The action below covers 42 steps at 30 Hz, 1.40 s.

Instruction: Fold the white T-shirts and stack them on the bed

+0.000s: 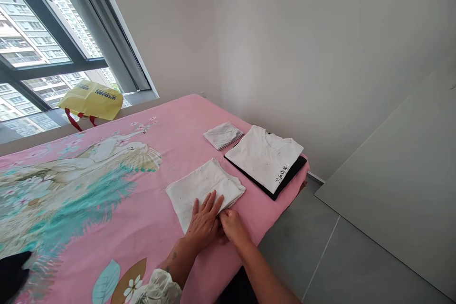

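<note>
A folded white garment with tiny dark specks lies flat on the pink bed cover; its exact kind cannot be made out. My left hand rests on its near part, palm down with fingers stretched out. Just to the right, my right hand is closed at the garment's near edge, its fingertips partly hidden there. Beyond it sits a folded white T-shirt with black writing, on top of a folded black garment. A smaller folded light grey piece of clothing lies beside that pile.
A yellow bag with red handles lies at the window side. The bed's right edge drops to a grey tiled floor. Walls stand behind and to the right. A black item shows at lower left.
</note>
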### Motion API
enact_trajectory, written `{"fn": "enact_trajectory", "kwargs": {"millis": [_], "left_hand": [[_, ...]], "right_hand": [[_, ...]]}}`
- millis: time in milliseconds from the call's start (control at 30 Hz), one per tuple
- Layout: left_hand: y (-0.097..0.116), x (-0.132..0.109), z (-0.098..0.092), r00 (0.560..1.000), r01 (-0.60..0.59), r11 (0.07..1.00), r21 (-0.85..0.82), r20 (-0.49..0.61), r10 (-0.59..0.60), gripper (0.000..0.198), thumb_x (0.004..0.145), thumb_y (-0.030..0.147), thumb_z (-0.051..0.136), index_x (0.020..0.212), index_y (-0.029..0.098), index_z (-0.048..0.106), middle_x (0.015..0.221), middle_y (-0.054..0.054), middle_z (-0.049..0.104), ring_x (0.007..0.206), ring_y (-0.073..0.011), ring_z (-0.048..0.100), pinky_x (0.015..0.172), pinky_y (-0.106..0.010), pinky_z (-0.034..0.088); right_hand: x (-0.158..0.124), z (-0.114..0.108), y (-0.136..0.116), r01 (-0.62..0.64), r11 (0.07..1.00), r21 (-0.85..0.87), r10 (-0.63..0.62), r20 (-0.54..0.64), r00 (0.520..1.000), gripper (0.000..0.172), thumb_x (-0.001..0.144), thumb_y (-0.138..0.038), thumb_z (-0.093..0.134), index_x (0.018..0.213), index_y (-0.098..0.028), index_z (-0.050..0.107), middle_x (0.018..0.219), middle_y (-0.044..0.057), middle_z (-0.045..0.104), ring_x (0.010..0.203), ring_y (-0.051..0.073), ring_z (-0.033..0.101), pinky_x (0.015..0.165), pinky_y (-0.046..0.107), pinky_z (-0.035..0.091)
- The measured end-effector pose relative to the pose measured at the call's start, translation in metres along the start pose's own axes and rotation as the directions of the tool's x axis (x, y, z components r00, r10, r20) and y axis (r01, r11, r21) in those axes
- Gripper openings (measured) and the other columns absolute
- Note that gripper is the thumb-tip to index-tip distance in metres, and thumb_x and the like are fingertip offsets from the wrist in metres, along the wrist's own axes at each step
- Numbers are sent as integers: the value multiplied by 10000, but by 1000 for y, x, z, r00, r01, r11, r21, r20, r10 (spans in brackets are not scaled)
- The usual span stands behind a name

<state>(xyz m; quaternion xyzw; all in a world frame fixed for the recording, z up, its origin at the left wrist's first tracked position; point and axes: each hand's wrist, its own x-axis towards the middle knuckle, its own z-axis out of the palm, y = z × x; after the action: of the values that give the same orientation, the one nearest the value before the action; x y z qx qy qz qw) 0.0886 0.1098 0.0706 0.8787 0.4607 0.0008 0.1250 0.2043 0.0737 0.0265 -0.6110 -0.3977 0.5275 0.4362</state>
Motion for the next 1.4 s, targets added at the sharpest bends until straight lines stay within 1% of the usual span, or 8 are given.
{"fn": "enact_trajectory", "kwargs": {"millis": [167, 300, 433, 567, 833, 1067, 1267, 1400], "left_hand": [[0, 0, 19, 997, -66, 995, 70, -43, 70, 574, 883, 226, 309, 1439, 309, 190, 1535, -19, 118, 1409, -230, 98, 1104, -579, 26], [1, 2, 36, 984, -90, 988, 127, -144, 108, 565, 898, 297, 353, 1436, 328, 181, 1524, -37, 187, 1403, -265, 125, 1092, -605, 40], [6, -7, 38, 973, -123, 985, 124, -180, 144, 597, 890, 325, 396, 1440, 303, 166, 1498, -60, 270, 1390, -283, 171, 1102, -585, 70], [-5, -39, 35, 967, -177, 982, 59, -173, 184, 528, 913, 358, 358, 1421, 353, 216, 1492, -23, 290, 1384, -248, 210, 1105, -578, 87], [-83, -73, 27, 875, 242, 961, -133, -399, -276, 450, 920, 270, 285, 1349, 263, 422, 1460, -53, 351, 1374, -208, 246, 1102, -483, 209], [-115, -9, -2, 962, 262, 945, -198, -30, -273, 579, 865, 487, 369, 1398, 265, 332, 1511, -19, 203, 1409, -219, 108, 1103, -534, -74], [-152, 29, -2, 827, 429, 719, -547, -83, -556, 750, 711, 556, 582, 1353, 207, 412, 1502, -89, 229, 1407, -275, 84, 1084, -543, -127], [-149, 5, -3, 702, 386, 553, -738, -154, -695, 599, 859, 462, 409, 1365, 144, 360, 1456, -123, 349, 1351, -215, 300, 1128, -395, 195]], "right_hand": [[-27, -25, -13, 190, 891, -413, -256, -109, 961, 366, 902, -381, 347, 683, -190, 569, 605, 25, 607, 547, 134, 540, 549, 246, 407], [-26, -26, -38, 440, 717, -540, -548, -48, 835, 373, 945, -342, 281, 1134, -191, 565, 1101, 86, 631, 1067, 192, 539, 928, 353, 393], [8, -19, -38, 474, 585, -658, -459, 213, 862, 474, 937, -360, 307, 1351, -154, 412, 1403, 96, 413, 1346, 245, 269, 1111, 517, 100], [18, -23, -23, 452, 535, -714, -436, 225, 871, 457, 924, -313, 316, 1326, -142, 451, 1406, 93, 409, 1356, 234, 254, 1121, 510, 85], [-52, 15, -22, 752, 386, -535, -570, 503, 650, 508, 800, -208, 464, 1308, -202, 463, 1401, 22, 418, 1374, 188, 198, 1151, 433, 91], [-33, 62, -2, 585, 496, -641, -403, 427, 809, 605, 902, -395, 379, 1426, -112, 275, 1503, 102, 186, 1395, 244, 111, 1142, 467, 113], [-32, 60, 18, 593, 460, -661, -339, 487, 805, 660, 922, -505, 274, 1458, -149, 125, 1520, 54, 40, 1402, 222, 3, 1147, 445, 16], [-32, 64, 16, 554, 457, -696, -368, 419, 830, 667, 892, -473, 382, 1456, -182, 175, 1523, 22, 89, 1404, 207, 49, 1148, 396, 36]]}}
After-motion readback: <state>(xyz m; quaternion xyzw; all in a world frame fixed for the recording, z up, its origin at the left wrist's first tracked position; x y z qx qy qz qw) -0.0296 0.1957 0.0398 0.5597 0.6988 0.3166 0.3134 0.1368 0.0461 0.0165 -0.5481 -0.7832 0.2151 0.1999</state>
